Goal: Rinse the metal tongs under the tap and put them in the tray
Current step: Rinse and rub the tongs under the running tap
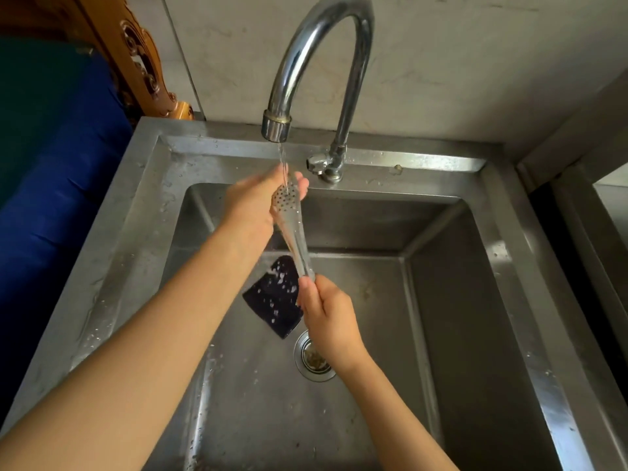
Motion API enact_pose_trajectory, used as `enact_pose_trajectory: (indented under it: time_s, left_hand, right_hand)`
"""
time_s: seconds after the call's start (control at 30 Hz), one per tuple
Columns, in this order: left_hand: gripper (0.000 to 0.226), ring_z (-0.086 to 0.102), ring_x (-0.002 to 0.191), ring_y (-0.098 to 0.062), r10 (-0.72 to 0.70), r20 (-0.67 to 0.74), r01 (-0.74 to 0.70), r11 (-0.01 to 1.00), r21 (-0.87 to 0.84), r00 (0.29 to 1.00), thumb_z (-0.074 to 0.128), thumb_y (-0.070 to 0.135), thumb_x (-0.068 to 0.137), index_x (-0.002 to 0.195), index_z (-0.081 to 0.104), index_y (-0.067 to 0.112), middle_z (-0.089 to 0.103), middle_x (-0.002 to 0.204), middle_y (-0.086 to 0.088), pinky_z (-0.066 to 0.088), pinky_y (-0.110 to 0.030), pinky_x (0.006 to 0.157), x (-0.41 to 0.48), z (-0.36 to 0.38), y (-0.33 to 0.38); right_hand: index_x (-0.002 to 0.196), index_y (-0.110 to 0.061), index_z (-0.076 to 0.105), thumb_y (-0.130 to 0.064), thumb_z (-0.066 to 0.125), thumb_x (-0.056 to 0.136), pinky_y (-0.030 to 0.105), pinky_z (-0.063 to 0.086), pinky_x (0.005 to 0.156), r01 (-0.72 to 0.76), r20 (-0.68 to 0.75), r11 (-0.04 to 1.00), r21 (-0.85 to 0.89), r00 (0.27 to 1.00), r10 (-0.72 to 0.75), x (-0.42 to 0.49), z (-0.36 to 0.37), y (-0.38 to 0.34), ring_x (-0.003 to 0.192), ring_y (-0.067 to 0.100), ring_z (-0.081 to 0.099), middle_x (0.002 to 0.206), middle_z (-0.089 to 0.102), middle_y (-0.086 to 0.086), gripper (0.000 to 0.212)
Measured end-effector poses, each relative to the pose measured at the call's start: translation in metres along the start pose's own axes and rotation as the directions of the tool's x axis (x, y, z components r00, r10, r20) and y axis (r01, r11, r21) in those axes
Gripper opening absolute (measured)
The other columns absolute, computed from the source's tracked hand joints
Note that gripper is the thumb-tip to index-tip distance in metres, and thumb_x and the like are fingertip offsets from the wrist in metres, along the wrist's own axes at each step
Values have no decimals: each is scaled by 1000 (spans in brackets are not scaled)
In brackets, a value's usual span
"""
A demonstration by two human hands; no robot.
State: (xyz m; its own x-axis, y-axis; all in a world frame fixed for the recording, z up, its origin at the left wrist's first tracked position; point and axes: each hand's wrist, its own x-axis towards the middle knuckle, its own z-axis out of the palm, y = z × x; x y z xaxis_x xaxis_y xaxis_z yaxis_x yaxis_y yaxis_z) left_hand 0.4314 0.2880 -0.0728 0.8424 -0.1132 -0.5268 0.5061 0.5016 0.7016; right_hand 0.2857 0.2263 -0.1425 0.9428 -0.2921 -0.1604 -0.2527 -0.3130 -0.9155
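Firmly, the right hand (328, 321) grips the handle end of the metal tongs (294, 239), hiding its tip. The left hand (249, 207) curls round their perforated head, directly under the tap (277, 125). Below the tap, a dark pad (272, 300) lies beside the drain (314, 360). The sink (441, 334) walls stand well apart from both hands.

Head camera looks steeply down into the sink (441, 158) (close, wide-angle).
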Motion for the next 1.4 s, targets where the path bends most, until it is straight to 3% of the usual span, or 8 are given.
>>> enact_pose_trajectory:
  time_s: [0.23,0.37,0.53,0.7,0.9,1.07,1.27,1.4]
  left_hand:
    - [10,73,73,-23,-2,90,-13,985,174,996,63,4,84,91,63,-3,74,73,-12,59,-28,63,-18,-1,-19]
    - [9,73,71,-22,25,-15,-24,999,25,1000,62,8,85,87,62,-1,72,76,-14,58,-26,60,-9,8,-5]
    - [11,73,72,-24,-14,122,-6,986,166,992,55,7,91,94,60,-2,71,80,-15,60,-30,66,-27,0,-28]
    - [11,71,68,-21,46,-7,-46,999,4,999,57,10,90,88,60,0,70,81,-15,56,-26,64,-11,3,-5]
    - [4,72,69,-23,5,109,-22,988,156,994,60,1,86,88,63,-1,73,69,-11,60,-30,63,-29,-5,-20]
    - [15,72,67,-24,12,42,-11,1000,-13,999,54,11,92,88,59,-2,71,77,-17,60,-30,63,-25,-3,-16]
    - [9,72,69,-21,42,122,-64,981,184,992,57,5,89,88,64,0,73,68,-9,59,-29,63,-30,-17,-17]
    - [12,72,68,-22,96,57,-98,995,18,994,55,10,91,86,62,1,71,78,-14,59,-30,64,-24,-2,-6]
  right_hand:
    - [63,-18,43,-33,40,98,24,33,49,-30,-23,996,82,999,32,5,-4,-4,45,6,35,49,41,-11,38]
    - [61,-21,40,-34,39,98,26,32,48,-11,-14,999,45,1000,12,-6,2,-2,45,6,32,52,39,-9,39]
    - [62,-17,43,-33,39,98,28,34,52,-47,-62,992,118,997,54,3,-2,-6,48,11,37,54,43,-5,39]
    - [59,-24,40,-32,40,98,20,34,49,-6,-30,1000,25,1000,7,-7,4,-4,44,4,38,52,43,-10,40]
    - [61,-16,44,-35,39,98,21,31,47,-35,-88,991,127,995,46,-14,6,1,42,6,34,41,40,-13,42]
    - [60,-17,42,-35,38,98,18,34,48,-15,-68,998,63,997,19,-19,11,2,44,6,35,49,40,-10,42]
    - [63,-12,45,-37,39,97,25,34,48,-67,-56,990,124,996,75,-26,7,6,44,10,34,42,38,-12,43]
    - [64,-11,46,-35,39,97,16,32,45,-20,-71,996,90,997,26,-30,10,5,43,6,34,48,38,-11,42]
